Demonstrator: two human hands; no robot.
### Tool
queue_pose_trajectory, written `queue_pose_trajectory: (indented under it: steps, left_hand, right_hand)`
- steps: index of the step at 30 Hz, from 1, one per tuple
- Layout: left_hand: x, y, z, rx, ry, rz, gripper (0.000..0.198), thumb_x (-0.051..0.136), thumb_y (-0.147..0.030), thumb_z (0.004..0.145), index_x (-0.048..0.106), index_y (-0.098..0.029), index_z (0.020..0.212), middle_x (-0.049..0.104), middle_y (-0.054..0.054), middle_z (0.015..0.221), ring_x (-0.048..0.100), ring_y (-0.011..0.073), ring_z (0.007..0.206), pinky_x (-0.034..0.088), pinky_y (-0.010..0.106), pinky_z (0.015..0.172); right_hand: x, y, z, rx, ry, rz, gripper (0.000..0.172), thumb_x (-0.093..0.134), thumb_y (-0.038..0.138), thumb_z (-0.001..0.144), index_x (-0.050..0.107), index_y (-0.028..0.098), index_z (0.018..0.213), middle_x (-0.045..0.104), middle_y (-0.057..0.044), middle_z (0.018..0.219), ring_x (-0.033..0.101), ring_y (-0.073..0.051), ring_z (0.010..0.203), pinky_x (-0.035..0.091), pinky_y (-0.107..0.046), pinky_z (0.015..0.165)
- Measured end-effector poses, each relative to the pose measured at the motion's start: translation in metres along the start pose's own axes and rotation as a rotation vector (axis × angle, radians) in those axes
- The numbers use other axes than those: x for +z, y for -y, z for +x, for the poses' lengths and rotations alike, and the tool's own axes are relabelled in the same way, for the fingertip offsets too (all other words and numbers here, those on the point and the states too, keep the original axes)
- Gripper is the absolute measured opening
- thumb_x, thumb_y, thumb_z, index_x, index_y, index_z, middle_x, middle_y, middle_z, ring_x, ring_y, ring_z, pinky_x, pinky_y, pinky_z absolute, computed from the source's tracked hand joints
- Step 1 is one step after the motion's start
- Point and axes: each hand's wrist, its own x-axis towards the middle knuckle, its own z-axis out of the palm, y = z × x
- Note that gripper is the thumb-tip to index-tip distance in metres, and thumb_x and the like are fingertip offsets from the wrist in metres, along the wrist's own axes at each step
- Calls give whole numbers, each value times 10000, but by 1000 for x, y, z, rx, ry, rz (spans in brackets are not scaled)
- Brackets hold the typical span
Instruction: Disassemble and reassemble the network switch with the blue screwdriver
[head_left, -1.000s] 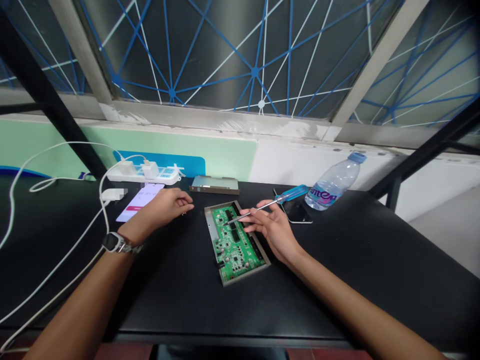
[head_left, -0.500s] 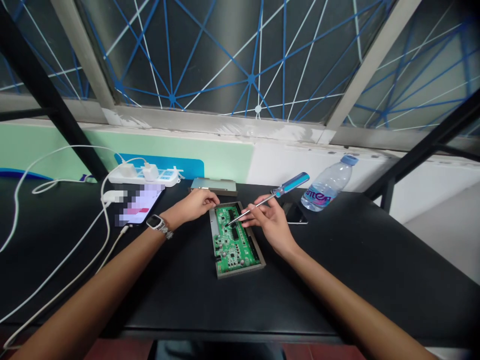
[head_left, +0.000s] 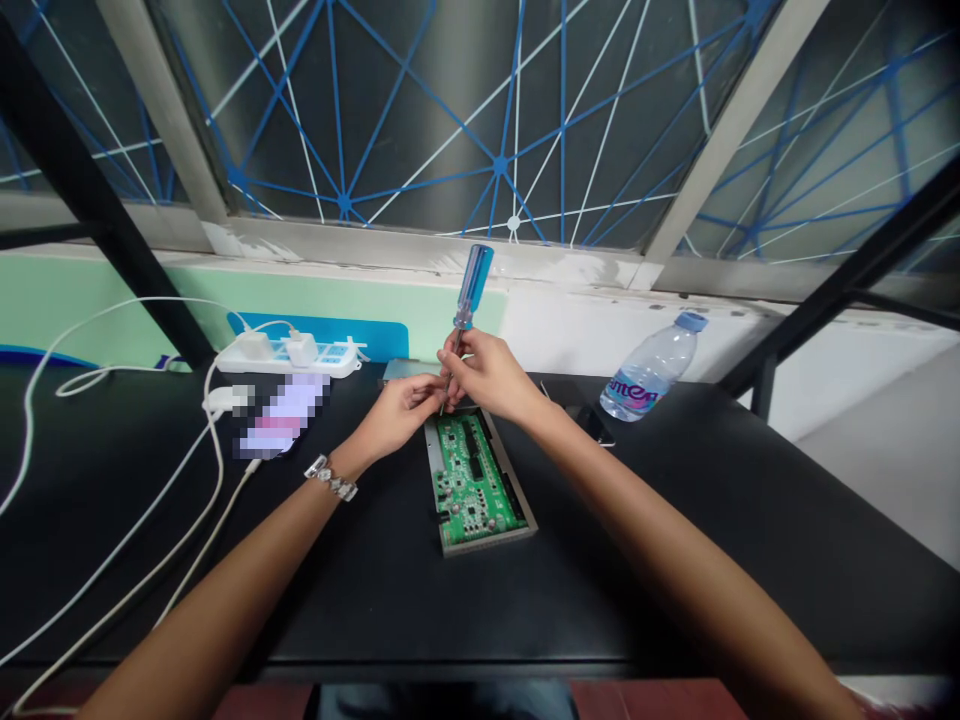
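Driver [head_left: 474,285]: clear/blue plastic handle, ridged lengthwise, w/ a thin, round metal shaft. Board [head_left: 480,480]: flat green rectangle, studded w/ black chips & small silvery parts, sits in a shallow dull-metal tray [head_left: 491,545] w/ raised edges, on the smooth, matte black desk [head_left: 375,590].

Your R hand [head_left: 495,375] pinches the driver's shaft just below the handle, fingers narrow around it; handle sticks up above them, clear of the palm. Your L hand [head_left: 401,412] has thumb & fingertips bunched close, right by the lower shaft; can't tell if they grip it or a small part. Both hands are over the tray's far-L corner.

Driver is near upright, long axis tilted a bit: handle up & slightly R, tip down & slightly L, at that corner; contact unclear. Board's long axis runs away from you, far end angled L.
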Motion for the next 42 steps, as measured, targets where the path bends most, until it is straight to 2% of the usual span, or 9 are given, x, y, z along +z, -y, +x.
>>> queue_pose_trajectory:
  steps: [5,10,18,23,37,40,42]
  left_hand:
    - [-11,8,-3,-30,-57,22,190,630,-279,892,699,-143,1004,747,84,954,704,193,877,558,337,846]
    - [-9,11,-5,-46,-84,69,210,630,-269,878,715,-138,1019,760,98,1009,715,229,951,558,363,882]
    - [-7,15,-6,-55,-88,91,220,627,-273,878,731,-130,1009,766,99,1041,714,245,1001,557,365,908]
    - [-8,15,-6,-47,-82,131,202,624,-275,882,740,-130,963,772,89,980,715,251,970,558,376,902]
    - [-6,17,-7,-57,-126,135,212,647,-253,865,748,-141,1014,776,85,1032,732,237,941,583,354,872]
    - [-5,17,-7,-70,-138,143,213,656,-268,858,744,-133,997,779,97,1004,736,244,920,588,366,854]
    - [-5,16,-7,-80,-149,160,212,667,-284,852,741,-128,974,781,103,967,738,252,906,590,370,837]
  right_hand:
    - [12,-4,12,-49,9,-168,177,497,368,970,507,197,926,657,-22,725,648,-157,542,524,-307,559]
    - [15,-6,10,-108,-15,-303,274,425,388,1006,532,201,836,642,-34,685,638,-175,626,486,-319,634]
    - [17,-9,9,-134,8,-359,312,393,370,1018,532,207,792,626,-23,643,630,-174,645,458,-310,654]
    - [16,-14,10,-130,14,-360,328,388,395,1021,545,205,804,632,-28,650,625,-178,639,456,-315,645]
    - [12,-16,10,-136,89,-325,274,377,376,1019,525,206,863,655,-40,756,648,-179,688,469,-319,676]
    - [12,-15,9,-126,58,-323,233,436,413,991,534,208,940,656,-30,765,640,-174,665,459,-318,662]
    - [12,-12,9,-113,-10,-340,248,498,464,956,518,217,948,648,-16,749,621,-167,639,442,-313,635]
